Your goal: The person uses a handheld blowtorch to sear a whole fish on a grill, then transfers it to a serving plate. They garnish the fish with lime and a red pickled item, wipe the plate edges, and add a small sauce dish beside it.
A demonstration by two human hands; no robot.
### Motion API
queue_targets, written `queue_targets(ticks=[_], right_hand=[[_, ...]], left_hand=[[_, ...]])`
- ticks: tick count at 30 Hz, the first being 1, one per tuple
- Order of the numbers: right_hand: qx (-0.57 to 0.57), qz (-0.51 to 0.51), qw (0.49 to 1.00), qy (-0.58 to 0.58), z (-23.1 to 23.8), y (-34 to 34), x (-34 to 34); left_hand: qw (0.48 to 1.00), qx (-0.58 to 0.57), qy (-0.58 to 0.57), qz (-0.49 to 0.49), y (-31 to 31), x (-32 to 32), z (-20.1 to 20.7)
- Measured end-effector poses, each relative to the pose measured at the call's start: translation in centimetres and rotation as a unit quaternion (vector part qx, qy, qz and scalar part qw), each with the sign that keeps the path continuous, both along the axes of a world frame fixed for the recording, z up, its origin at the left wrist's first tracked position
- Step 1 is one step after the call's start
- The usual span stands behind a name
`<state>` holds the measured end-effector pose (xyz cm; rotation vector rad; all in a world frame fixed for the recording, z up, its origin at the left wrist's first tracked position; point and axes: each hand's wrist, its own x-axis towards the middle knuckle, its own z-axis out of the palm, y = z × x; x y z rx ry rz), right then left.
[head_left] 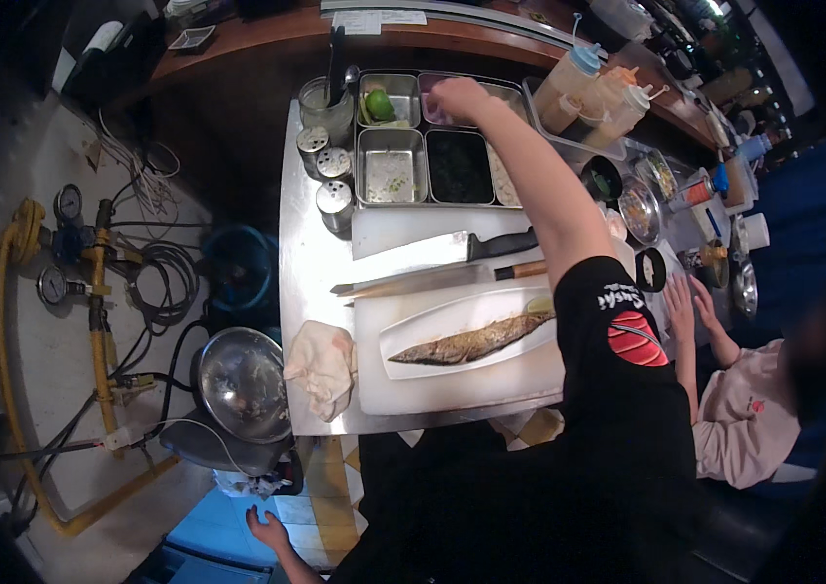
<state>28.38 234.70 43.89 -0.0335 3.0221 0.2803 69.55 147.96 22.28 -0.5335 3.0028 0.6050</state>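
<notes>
My right hand (459, 100) reaches over the counter into a metal pan with pinkish contents (430, 86). Its fingers look drawn together there, and whatever they hold is hidden. Low on the left, away from the counter, hangs my left hand (267, 529), fingers apart and nothing in them. A cooked fish fillet (471, 343) lies on a long white plate (403, 338) with a lime wedge (539, 306) at its right end. The plate rests on a white cutting board (374, 389). Behind it lie a broad black-handled knife (413, 258) and a slimmer wooden-handled knife (432, 282).
Neighbouring pans hold a lime (378, 104) and dark green leaves (460, 167). Metal shakers (334, 202) stand left, squeeze bottles (569, 83) at the back right. A crumpled cloth (321, 365) lies by the board. At right, another person's hands (681, 307) rest on the counter.
</notes>
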Motion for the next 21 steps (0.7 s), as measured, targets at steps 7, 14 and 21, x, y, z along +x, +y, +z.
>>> queue_targets(ticks=[7, 14, 21], right_hand=[[0.032, 0.044, 0.994, -0.098, -0.1, 0.6, 0.3], [-0.024, 0.038, 0.997, 0.067, 1.7, 2.2, 1.2], [-0.170, -0.069, 0.961, 0.205, 1.8, 4.0, 4.3]], left_hand=[[0.938, 0.186, 0.178, -0.230, 27.9, -9.5, 20.2], [0.813, 0.101, 0.034, -0.573, 43.6, -18.5, 23.6], [0.778, 0.101, 0.058, -0.617, 45.7, -19.9, 22.9]])
